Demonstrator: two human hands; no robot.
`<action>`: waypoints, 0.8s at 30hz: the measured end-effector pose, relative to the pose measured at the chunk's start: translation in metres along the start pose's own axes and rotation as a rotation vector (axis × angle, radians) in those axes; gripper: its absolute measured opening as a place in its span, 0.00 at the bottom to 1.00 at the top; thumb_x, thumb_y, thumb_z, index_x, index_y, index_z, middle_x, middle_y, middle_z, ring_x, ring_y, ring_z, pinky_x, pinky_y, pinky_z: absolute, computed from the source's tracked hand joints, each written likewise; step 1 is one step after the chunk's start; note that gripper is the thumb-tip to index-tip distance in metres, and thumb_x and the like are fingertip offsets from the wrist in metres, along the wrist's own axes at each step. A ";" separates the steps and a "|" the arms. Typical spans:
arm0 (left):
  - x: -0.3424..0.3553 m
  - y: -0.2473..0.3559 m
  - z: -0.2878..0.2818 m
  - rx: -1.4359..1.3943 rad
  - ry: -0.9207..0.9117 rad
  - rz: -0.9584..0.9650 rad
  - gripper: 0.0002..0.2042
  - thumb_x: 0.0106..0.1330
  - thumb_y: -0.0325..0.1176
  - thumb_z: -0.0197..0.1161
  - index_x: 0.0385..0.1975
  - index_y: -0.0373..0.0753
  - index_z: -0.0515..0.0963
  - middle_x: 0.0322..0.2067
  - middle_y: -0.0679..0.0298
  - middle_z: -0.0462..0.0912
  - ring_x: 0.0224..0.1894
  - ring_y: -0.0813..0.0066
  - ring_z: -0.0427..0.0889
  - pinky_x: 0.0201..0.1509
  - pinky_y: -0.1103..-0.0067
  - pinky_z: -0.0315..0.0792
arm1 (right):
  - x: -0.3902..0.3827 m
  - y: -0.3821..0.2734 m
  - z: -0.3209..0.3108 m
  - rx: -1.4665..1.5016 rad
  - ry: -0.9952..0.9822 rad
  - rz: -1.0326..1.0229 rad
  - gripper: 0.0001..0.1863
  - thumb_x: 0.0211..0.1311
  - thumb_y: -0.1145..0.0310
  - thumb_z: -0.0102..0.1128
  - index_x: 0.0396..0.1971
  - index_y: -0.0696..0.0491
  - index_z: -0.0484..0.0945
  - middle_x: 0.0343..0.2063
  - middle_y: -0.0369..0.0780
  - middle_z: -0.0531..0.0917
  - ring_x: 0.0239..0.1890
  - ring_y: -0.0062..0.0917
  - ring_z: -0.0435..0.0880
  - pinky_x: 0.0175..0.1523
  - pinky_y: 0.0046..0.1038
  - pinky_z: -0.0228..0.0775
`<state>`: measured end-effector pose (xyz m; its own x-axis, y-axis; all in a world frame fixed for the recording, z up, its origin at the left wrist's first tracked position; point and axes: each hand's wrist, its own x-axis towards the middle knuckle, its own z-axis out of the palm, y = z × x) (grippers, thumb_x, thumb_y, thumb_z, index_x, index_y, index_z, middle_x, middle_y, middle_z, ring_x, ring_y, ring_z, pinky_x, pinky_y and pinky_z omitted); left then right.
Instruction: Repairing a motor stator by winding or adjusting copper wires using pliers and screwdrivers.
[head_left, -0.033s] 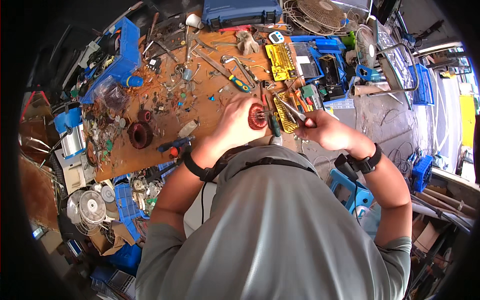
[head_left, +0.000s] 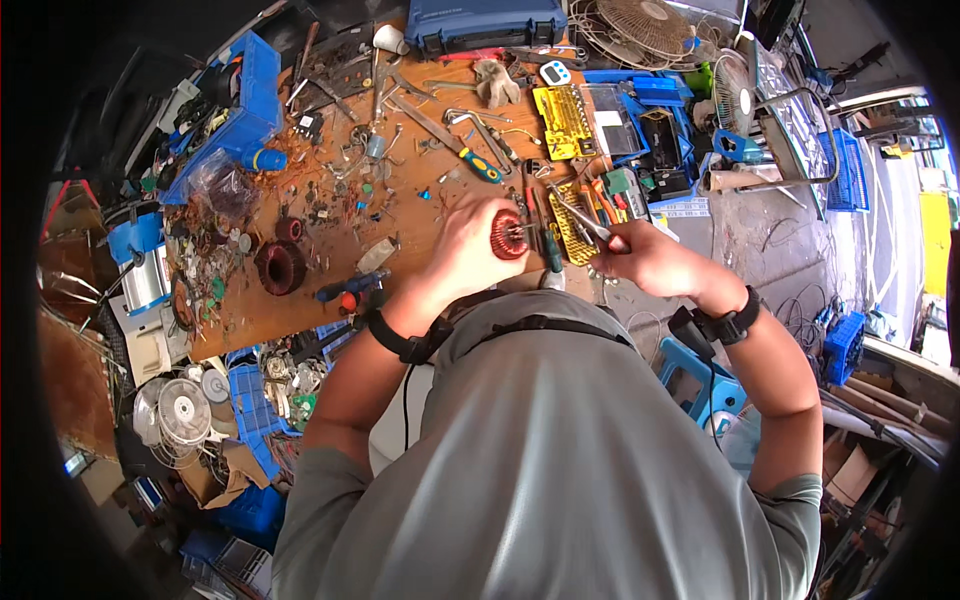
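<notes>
My left hand (head_left: 463,243) is closed around a round copper-wound motor coil (head_left: 508,235), held above the front edge of the wooden workbench (head_left: 330,235). Thin wire ends or pins stick out from the coil's middle toward the right. To the right of it, my right hand (head_left: 645,262) grips a slim, pointed silver tool (head_left: 592,226) that looks like tweezers. Its tip points up and left, over a yellow bit holder (head_left: 572,232); my fingers hide its rear end. Between the hands lies a dark green-handled screwdriver (head_left: 551,248).
A larger dark red ring coil (head_left: 280,269) sits among scraps on the bench's left. A yellow-handled file (head_left: 480,165), a yellow socket set (head_left: 564,122) and a blue toolbox (head_left: 485,25) lie farther back. A blue bin (head_left: 245,105) stands far left; a blue stool (head_left: 705,385) is by my right arm.
My left hand has shifted slightly left, and the coil has turned a little in it. My right hand and its tool have barely moved.
</notes>
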<state>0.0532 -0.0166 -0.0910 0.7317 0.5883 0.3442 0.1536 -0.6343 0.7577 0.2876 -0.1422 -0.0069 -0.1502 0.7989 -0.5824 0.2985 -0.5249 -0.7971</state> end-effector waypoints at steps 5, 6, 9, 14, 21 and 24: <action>-0.060 -0.039 0.005 0.075 0.022 -0.283 0.23 0.46 0.33 0.76 0.43 0.39 0.76 0.34 0.58 0.83 0.39 0.60 0.84 0.46 0.68 0.77 | 0.070 0.049 0.017 -0.647 -0.074 0.282 0.23 0.60 0.52 0.58 0.39 0.59 0.81 0.29 0.54 0.82 0.36 0.47 0.83 0.44 0.42 0.72; -0.069 -0.043 0.005 0.031 0.025 -0.406 0.23 0.47 0.33 0.76 0.44 0.38 0.76 0.34 0.57 0.84 0.38 0.62 0.85 0.46 0.70 0.78 | 0.083 0.039 0.022 -0.699 -0.119 0.278 0.23 0.60 0.54 0.53 0.42 0.59 0.82 0.38 0.55 0.84 0.45 0.51 0.82 0.49 0.44 0.74; -0.097 -0.052 0.004 -0.011 0.095 -0.523 0.24 0.47 0.34 0.77 0.43 0.36 0.76 0.33 0.56 0.84 0.37 0.64 0.86 0.44 0.72 0.78 | 0.159 0.059 0.045 -0.784 -0.143 0.309 0.20 0.60 0.59 0.49 0.38 0.59 0.84 0.39 0.55 0.84 0.46 0.50 0.82 0.49 0.45 0.74; -0.131 -0.063 -0.003 0.019 0.201 -0.598 0.24 0.45 0.35 0.78 0.41 0.34 0.77 0.33 0.55 0.85 0.36 0.61 0.86 0.44 0.71 0.78 | 0.268 0.075 0.072 -0.839 -0.119 0.108 0.19 0.59 0.61 0.49 0.37 0.60 0.82 0.36 0.55 0.84 0.40 0.50 0.83 0.44 0.45 0.74; -0.173 -0.077 -0.004 -0.118 0.316 -0.722 0.25 0.45 0.36 0.78 0.43 0.35 0.76 0.34 0.56 0.85 0.37 0.60 0.86 0.44 0.70 0.78 | 0.308 0.041 0.092 -0.721 -0.240 0.333 0.19 0.57 0.63 0.46 0.31 0.64 0.80 0.25 0.50 0.82 0.24 0.39 0.82 0.27 0.42 0.71; -0.179 -0.090 0.001 -0.165 0.320 -0.783 0.25 0.45 0.37 0.78 0.42 0.36 0.77 0.34 0.56 0.85 0.38 0.60 0.86 0.45 0.70 0.78 | 0.307 0.029 0.092 -0.714 -0.197 0.391 0.19 0.58 0.63 0.46 0.33 0.65 0.79 0.28 0.50 0.83 0.26 0.38 0.83 0.30 0.41 0.72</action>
<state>-0.0908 -0.0655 -0.2216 0.2289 0.9547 -0.1902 0.4188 0.0798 0.9046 0.1631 0.0608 -0.2233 -0.0541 0.4975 -0.8658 0.8784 -0.3887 -0.2782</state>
